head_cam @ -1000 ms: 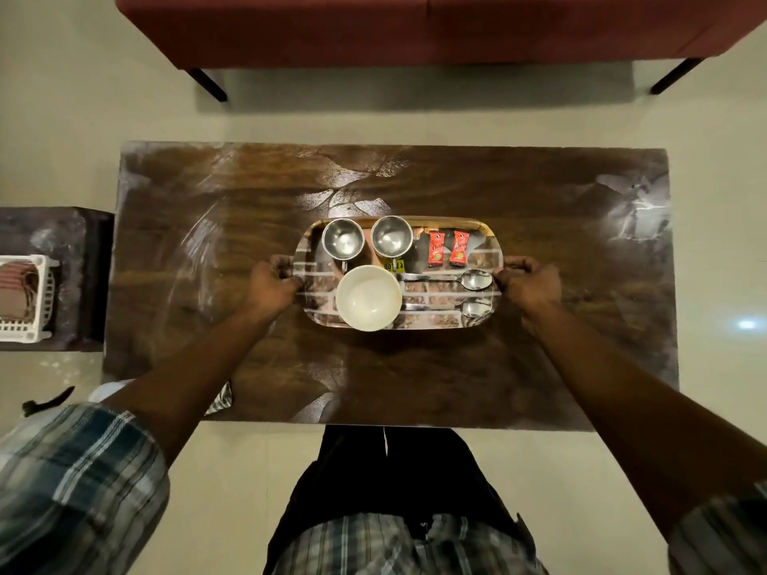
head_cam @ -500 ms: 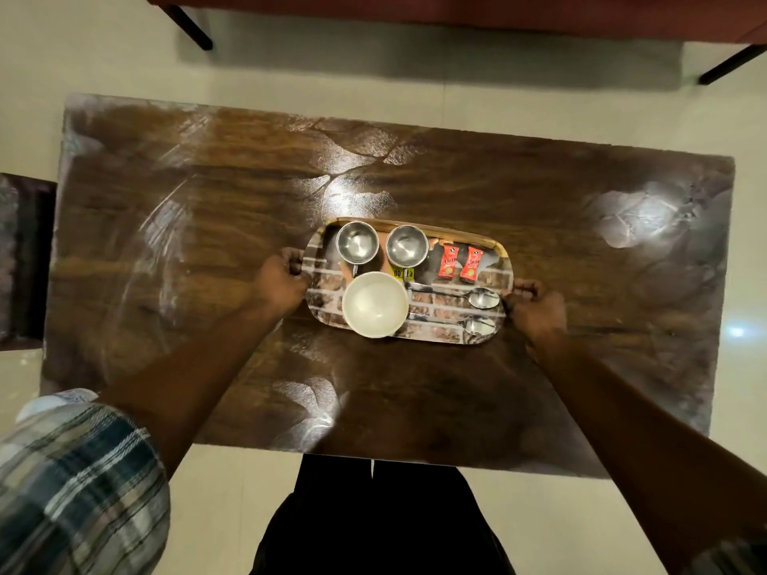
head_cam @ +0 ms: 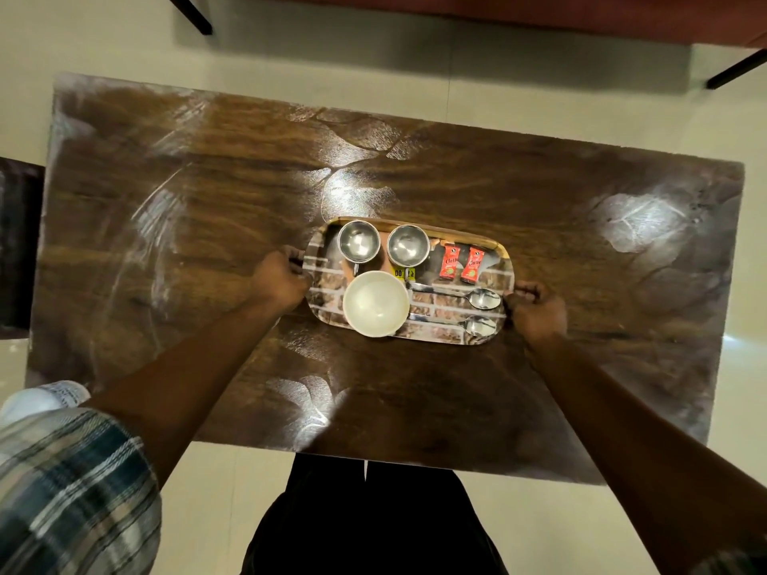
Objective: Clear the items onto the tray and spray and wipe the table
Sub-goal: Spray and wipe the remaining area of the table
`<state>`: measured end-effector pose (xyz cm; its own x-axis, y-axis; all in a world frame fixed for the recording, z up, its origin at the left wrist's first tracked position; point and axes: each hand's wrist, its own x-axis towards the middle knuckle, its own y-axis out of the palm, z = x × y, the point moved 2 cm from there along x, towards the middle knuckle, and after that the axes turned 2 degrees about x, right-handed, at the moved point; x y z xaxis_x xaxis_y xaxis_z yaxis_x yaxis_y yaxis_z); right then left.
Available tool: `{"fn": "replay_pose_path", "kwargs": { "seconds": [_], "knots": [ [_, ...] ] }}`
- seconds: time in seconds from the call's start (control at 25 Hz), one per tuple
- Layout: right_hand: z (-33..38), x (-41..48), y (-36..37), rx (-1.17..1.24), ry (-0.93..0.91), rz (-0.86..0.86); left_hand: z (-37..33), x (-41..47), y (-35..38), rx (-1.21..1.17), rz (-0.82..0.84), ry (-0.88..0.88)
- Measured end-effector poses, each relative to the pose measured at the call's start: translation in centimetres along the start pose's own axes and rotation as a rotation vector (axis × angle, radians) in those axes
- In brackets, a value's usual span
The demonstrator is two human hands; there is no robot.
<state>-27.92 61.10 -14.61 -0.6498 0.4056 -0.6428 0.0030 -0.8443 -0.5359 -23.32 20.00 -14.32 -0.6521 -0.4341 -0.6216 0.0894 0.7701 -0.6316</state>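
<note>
A patterned tray (head_cam: 450, 338) sits in the middle of the dark wooden table (head_cam: 207, 209). It carries two steel cups (head_cam: 359, 241) (head_cam: 407, 245), a white bowl (head_cam: 376, 303), two red sachets (head_cam: 449, 261) and two spoons (head_cam: 481, 298) (head_cam: 479, 325). My left hand (head_cam: 282, 278) grips the tray's left handle. My right hand (head_cam: 537, 311) grips its right handle. Whether the tray rests on the table or hangs just above it, I cannot tell.
A red sofa (head_cam: 622, 14) on black legs (head_cam: 189, 12) stands beyond the table's far edge. A dark side table (head_cam: 16, 242) is at the left edge. Pale shiny patches mark the tabletop. My legs stand at the near edge.
The view has shifted down and closer, so the table fills more of the frame. Both hands keep their grip on the tray handles, and the tray has shifted slightly right.
</note>
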Motion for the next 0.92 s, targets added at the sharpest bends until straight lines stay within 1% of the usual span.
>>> {"fn": "replay_pose_path", "kwargs": {
  "seconds": [0.08,0.16,0.32,0.4,0.56,0.64,0.72,0.8,0.92],
  "knots": [
    [1.1,-1.6,-0.2,-0.079,-0.06,-0.028,-0.5,-1.1,-1.2,0.017,-0.092,-0.017],
    [2.4,-3.9,0.1,-0.127,-0.146,-0.021,-1.3,-2.6,-2.4,-0.051,-0.13,-0.012],
    [6.3,-12.5,2.6,-0.081,-0.306,0.158,-2.8,-9.6,-6.2,-0.186,-0.143,0.101],
    [7.8,-17.6,4.1,-0.069,-0.377,0.25,-3.1,-13.8,-8.2,-0.204,-0.148,0.162],
    [9.4,-27.8,6.6,-0.076,-0.51,0.407,-1.1,-21.4,-13.4,-0.249,-0.214,0.206],
    [9.0,-32.3,8.1,-0.101,-0.537,0.477,2.0,-24.5,-16.0,-0.326,-0.269,0.177],
    [8.0,-35.4,9.8,-0.118,-0.525,0.538,5.9,-27.2,-17.8,-0.416,-0.286,0.13],
    [6.8,-38.6,12.1,-0.151,-0.542,0.567,11.6,-29.6,-19.6,-0.459,-0.309,0.072],
    [4.8,-42.9,15.9,-0.203,-0.587,0.567,21.5,-31.6,-22.3,-0.491,-0.339,-0.067]
  ]
}}
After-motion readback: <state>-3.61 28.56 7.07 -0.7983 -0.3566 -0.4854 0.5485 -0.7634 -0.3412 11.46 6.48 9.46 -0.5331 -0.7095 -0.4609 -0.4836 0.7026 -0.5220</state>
